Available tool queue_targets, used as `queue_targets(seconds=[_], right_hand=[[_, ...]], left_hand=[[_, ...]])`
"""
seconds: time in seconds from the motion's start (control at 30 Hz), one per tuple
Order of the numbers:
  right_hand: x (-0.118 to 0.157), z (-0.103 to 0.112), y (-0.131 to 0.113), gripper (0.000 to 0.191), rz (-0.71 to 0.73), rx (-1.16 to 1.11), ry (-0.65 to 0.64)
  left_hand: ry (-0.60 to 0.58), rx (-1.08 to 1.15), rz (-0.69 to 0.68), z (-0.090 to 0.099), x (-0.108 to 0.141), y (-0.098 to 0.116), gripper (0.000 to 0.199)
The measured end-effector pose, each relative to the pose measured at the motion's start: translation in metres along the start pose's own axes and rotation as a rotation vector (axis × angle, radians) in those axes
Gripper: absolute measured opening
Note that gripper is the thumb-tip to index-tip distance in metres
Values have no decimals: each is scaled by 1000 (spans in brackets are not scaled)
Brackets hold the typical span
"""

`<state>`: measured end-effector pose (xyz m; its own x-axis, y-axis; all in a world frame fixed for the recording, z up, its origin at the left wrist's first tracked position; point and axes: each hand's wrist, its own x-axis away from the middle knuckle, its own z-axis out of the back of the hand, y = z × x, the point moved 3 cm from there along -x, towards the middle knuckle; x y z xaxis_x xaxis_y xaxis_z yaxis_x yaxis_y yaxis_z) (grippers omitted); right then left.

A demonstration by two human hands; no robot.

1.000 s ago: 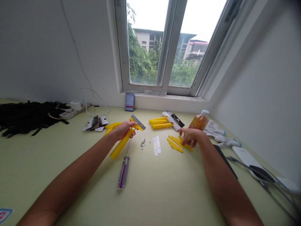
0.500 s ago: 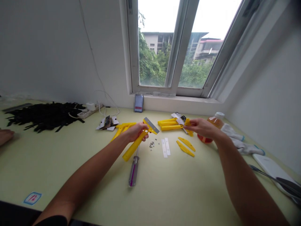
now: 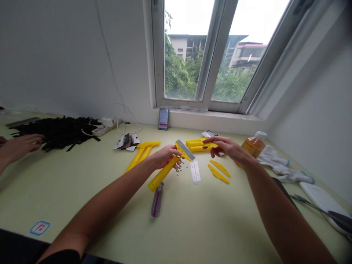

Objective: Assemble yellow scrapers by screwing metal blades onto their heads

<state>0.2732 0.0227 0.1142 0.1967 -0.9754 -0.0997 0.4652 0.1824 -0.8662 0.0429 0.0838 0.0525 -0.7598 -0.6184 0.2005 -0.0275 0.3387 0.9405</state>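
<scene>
My left hand (image 3: 168, 156) is closed round a yellow scraper (image 3: 164, 173) with a grey metal blade (image 3: 185, 149) lying on its head. Between the fingers of my right hand (image 3: 223, 146) is a yellow plastic cover plate (image 3: 211, 145), held to the right of the blade and apart from it. Small nuts or screws (image 3: 179, 169) lie loose below my left hand. Two pale blades (image 3: 195, 172) rest side by side on the table, and two more yellow cover plates (image 3: 219, 171) lie right of them. A screwdriver (image 3: 157, 201) with a clear and purple handle lies nearest me.
More yellow handles (image 3: 140, 156) lie left, others (image 3: 196, 145) behind my right hand. An amber bottle (image 3: 253, 143), white gloves (image 3: 275, 163) and dark-handled scissors (image 3: 327, 211) sit right. Another person's hand (image 3: 26, 146) touches the black strips (image 3: 62, 132); a phone (image 3: 163, 119) leans at the window.
My right hand has moved left with the cover plate, closer to the scraper. The scraper has shifted slightly right in view. Another person's hand has reached in farther at the left.
</scene>
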Motion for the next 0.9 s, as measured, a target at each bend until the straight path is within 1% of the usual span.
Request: queue_targets(seconds=[0.03,0.13,0.2,0.23,0.37,0.4,0.53,0.63,0.7,0.8,0.9], right_hand=[[-1,-3,0,41,15,27,1],[-3,-19,-3,37,84,122,-57],[-4,-29,-5,34,124,164,-51],[-4,-33,-6,35,134,176,-34],[-2,-45,-10,61,104,257,53],[-2,-47,-10,63,100,298,68],[-4,-52,-11,57,116,428,105],[-5,-55,-11,50,130,464,129],[-5,-58,-12,44,148,488,119],[-3,-61,-16,37,181,527,113],[-1,-60,-21,33,195,544,150]], left_hand=[[10,-4,9,-1,0,-1,27],[17,-15,25,-4,0,-3,28],[4,-16,20,-6,-1,-5,29],[-2,-14,15,-7,-1,-7,30],[25,-22,13,-9,-4,-13,29],[39,-30,16,-10,-5,-15,29],[52,-32,32,-14,-6,-20,32],[48,-14,15,-17,-5,-19,33],[48,4,9,-17,-5,-17,34],[49,45,27,-18,-4,-17,33],[56,86,48,-20,-3,-18,31]])
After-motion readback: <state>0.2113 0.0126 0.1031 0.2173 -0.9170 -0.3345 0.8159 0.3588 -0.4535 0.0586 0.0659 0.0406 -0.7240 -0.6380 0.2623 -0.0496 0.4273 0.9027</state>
